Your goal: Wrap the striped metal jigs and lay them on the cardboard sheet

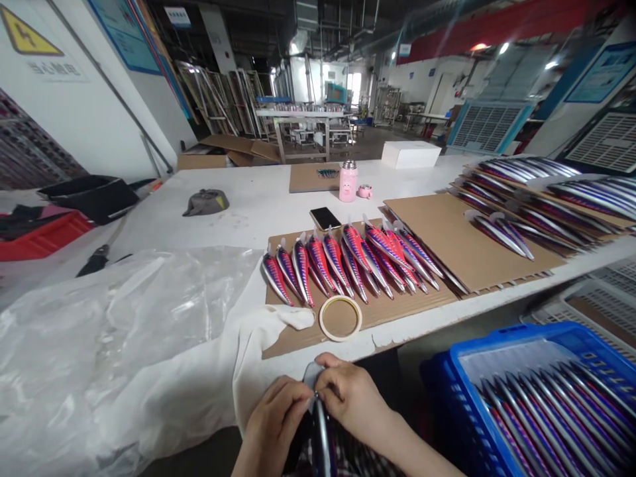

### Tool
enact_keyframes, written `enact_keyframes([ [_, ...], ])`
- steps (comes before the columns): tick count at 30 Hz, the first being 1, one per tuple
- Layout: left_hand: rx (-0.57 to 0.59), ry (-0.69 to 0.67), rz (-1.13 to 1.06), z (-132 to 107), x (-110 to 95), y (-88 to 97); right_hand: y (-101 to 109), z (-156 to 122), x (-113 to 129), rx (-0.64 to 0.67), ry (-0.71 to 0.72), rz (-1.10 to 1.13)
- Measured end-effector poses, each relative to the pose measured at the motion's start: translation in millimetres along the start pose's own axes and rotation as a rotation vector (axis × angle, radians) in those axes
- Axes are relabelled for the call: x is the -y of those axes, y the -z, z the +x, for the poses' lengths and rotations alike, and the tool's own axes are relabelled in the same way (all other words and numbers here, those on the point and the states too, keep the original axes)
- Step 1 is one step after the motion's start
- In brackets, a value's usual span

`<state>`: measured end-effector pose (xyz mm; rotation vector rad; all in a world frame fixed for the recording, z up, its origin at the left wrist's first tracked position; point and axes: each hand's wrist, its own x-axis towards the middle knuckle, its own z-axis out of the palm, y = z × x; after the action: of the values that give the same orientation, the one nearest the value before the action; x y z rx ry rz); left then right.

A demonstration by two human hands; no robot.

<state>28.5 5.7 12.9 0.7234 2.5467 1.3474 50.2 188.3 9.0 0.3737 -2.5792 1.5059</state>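
Near the bottom edge, just below the near rim of the long white bench [238,199], the left hand [275,424] and the right hand [350,397] meet on one slim purple-and-silver fish-shaped lure body [322,437]; both grips are pinched shut on its pale top end, fingertips touching, and the body hangs down between the wrists. To the right of the hands, near and low, stands a blue plastic slatted crate [447,391] packed with many more purple-and-silver lure bodies [546,411] lying side by side, their tips pointing far-left. On the bench straight ahead, a brown corrugated cardboard sheet [397,308] carries a fanned row of red-and-purple lure bodies [348,262], with a cream ring of tape [340,318] on its near part close to the bench edge and a black phone [324,218] at its far corner. A second brown cardboard sheet [447,232] to the right is mostly bare, with a few lures at its far right; stacked sheets loaded with lures fill the far right. A crumpled clear plastic sheet [99,318] and a white cloth [199,371] cover the near left and spill over the edge. Farther off stand a pink lidded bottle [348,181] and a white flat box [410,154], with bare bench top open between them and the sheets.
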Motion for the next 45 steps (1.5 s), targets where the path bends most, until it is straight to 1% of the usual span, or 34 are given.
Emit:
enact_keyframes([
  [2, 0.065, 0.030, -0.008, 2.3, -0.3, -0.1, -0.6, -0.3, -0.5, -0.007, -0.007, 0.008],
  [3, 0.078, 0.039, -0.009, 3.6, 1.0, -0.6, -0.7, -0.3, -0.4, -0.009, -0.007, 0.014],
  [8, 0.064, 0.125, 0.005, 6.8, 8.0, -3.4, -0.8, -0.2, 1.5, -0.002, -0.012, 0.018],
  [11, 0.082, 0.181, 0.029, 6.7, 1.4, -1.4, -0.5, -0.3, 2.1, -0.003, -0.016, 0.015],
  [14, 0.108, 0.196, 0.023, 7.3, -7.6, 1.6, -0.1, -0.6, 1.7, -0.006, -0.024, 0.027],
  [18, 0.117, 0.200, 0.038, 9.2, -10.2, 2.4, 0.0, -1.2, 0.9, 0.000, -0.035, 0.033],
  [24, 0.126, 0.155, 0.179, 11.0, -7.9, -0.1, 1.9, 0.1, 2.7, 0.006, -0.024, 0.016],
  [29, 0.120, 0.149, 0.242, 12.2, -14.1, -1.2, 5.9, -0.8, 5.2, 0.072, -0.045, -0.030],
  [32, 0.111, 0.135, 0.248, 11.3, -12.9, 0.4, 2.4, -2.7, 3.9, 0.036, -0.084, -0.043],
  [34, 0.109, 0.084, 0.229, 10.2, -8.3, 1.4, -1.7, -3.9, 2.1, -0.008, -0.087, -0.031],
  [36, 0.083, -0.009, 0.210, 9.2, -2.0, 0.9, -4.9, -4.9, 0.6, -0.035, -0.066, -0.004],
  [37, 0.049, -0.058, 0.210, 8.7, 1.4, -0.3, -5.7, -5.4, 0.2, -0.038, -0.050, 0.009],
  [39, -0.067, -0.125, 0.237, 7.6, 7.7, -4.1, -5.6, -6.2, 0.3, -0.043, -0.028, 0.033],
  [41, -0.192, -0.127, 0.274, 6.1, 12.2, -8.4, -4.3, -7.2, 1.6, -0.047, -0.022, 0.052],
  [42, -0.236, -0.110, 0.286, 5.0, 13.7, -10.1, -3.5, -7.7, 2.5, -0.052, -0.025, 0.062],
  [43, -0.252, -0.096, 0.290, 3.8, 14.7, -11.5, -3.0, -8.2, 3.5, -0.058, -0.032, 0.073],
  [45, -0.220, -0.096, 0.271, 0.9, 15.5, -12.9, -2.9, -9.1, 5.1, -0.071, -0.058, 0.094],
])
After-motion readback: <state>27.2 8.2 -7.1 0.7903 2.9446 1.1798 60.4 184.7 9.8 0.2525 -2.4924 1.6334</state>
